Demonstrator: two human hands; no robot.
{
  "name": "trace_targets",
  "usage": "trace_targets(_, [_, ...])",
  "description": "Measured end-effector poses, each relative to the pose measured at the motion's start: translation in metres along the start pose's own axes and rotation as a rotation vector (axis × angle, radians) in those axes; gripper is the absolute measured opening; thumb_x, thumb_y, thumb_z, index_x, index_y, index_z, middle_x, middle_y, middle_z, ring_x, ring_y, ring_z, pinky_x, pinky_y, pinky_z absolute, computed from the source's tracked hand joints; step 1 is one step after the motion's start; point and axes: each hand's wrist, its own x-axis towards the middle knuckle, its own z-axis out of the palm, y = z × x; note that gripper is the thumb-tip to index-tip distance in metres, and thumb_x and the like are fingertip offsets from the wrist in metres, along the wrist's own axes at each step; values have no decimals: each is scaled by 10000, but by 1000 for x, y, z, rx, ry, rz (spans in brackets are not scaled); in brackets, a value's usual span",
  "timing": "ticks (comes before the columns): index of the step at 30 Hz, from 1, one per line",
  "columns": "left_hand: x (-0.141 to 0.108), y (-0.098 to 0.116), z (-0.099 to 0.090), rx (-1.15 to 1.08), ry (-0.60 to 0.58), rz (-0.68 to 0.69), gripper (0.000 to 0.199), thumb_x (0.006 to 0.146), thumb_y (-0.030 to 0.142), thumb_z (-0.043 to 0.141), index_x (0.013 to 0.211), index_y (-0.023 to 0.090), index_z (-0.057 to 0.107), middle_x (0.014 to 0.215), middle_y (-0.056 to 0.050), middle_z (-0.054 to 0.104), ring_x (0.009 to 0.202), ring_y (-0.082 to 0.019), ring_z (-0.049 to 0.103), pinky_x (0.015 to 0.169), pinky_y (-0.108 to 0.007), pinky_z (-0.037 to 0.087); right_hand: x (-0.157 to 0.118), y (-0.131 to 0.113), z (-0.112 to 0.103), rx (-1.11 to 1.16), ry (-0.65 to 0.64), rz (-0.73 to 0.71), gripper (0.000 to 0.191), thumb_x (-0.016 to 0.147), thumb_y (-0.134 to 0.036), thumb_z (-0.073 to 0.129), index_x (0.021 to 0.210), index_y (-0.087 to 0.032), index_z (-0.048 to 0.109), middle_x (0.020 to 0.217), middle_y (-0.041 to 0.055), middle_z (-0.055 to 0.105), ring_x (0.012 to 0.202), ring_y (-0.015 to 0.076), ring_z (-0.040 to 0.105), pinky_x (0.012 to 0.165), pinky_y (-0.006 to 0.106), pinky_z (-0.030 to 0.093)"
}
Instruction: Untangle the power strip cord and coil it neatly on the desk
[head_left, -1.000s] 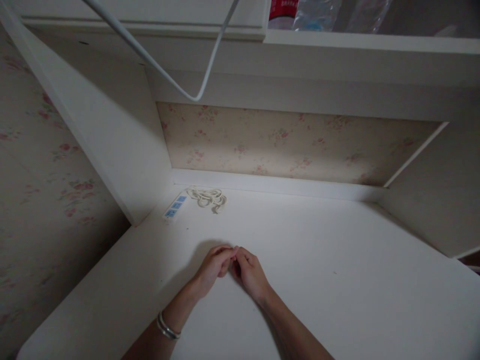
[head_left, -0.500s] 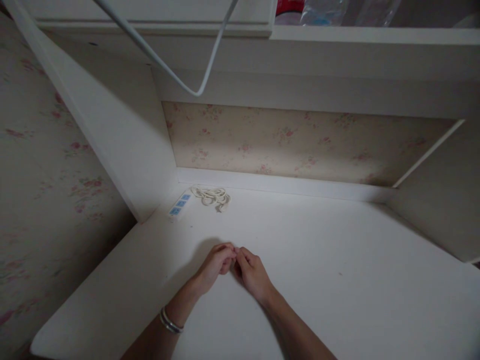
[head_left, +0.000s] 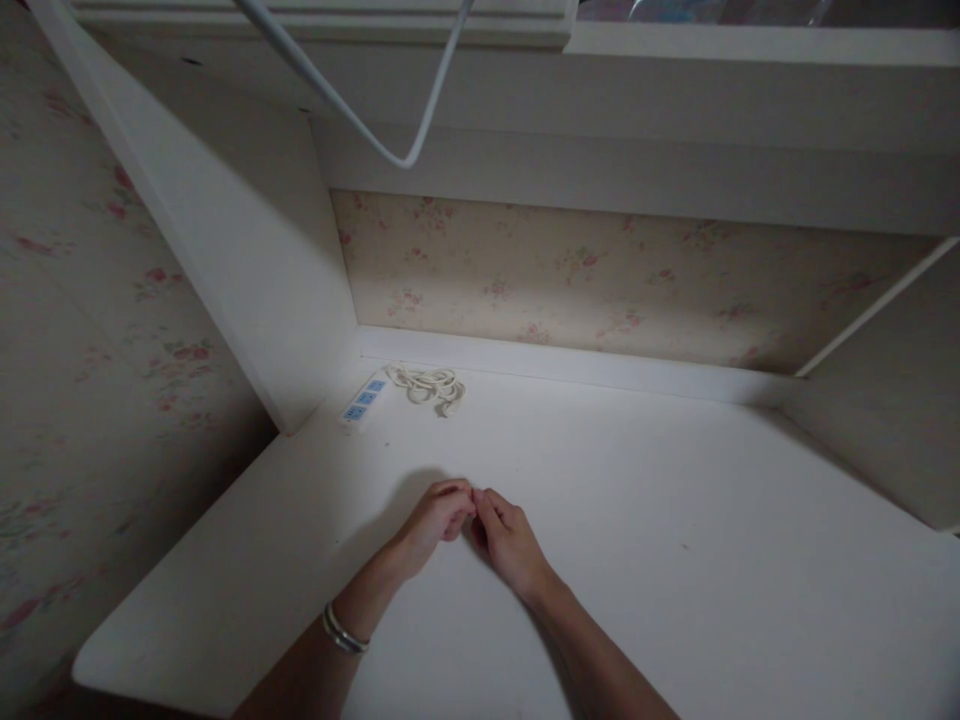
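My left hand and my right hand meet fingertip to fingertip low over the white desk. Both are closed, with the fingers curled and the thumbs pinched in. Whatever sits between the fingertips, if anything, is too small or too hidden to make out. Around my left wrist is a silver bangle. Farther back on the left, apart from my hands, lies a white power strip with blue socket faces. Its white cord is bunched in loose loops beside it.
A white side panel rises at the left, with floral wallpaper behind the desk. Overhead runs a white shelf. A bent white rod or cable hangs in front of it.
The view has shifted slightly, so the shelf sits higher and its contents show less. My hands stay together in nearly the same pose.
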Motion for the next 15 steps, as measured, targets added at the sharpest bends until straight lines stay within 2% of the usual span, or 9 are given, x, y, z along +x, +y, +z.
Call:
trace_targets(6, [0, 2, 1, -12, -1, -31, 127, 623, 205, 508, 572, 189, 393, 464, 97, 265, 429, -50, 166, 441, -257, 96, 0, -2, -1, -10, -7, 4, 449, 954, -541, 313, 719, -201, 491, 559, -40, 447, 530, 121, 406, 528, 234, 310])
trace_targets(15, [2, -1, 0, 8, -14, -7, 118, 645, 200, 500, 574, 185, 406, 467, 92, 280, 425, -51, 184, 432, -256, 102, 1, -1, -1, -24, -4, 7, 449, 957, -538, 313, 709, -203, 479, 570, -44, 436, 546, 120, 411, 548, 237, 313])
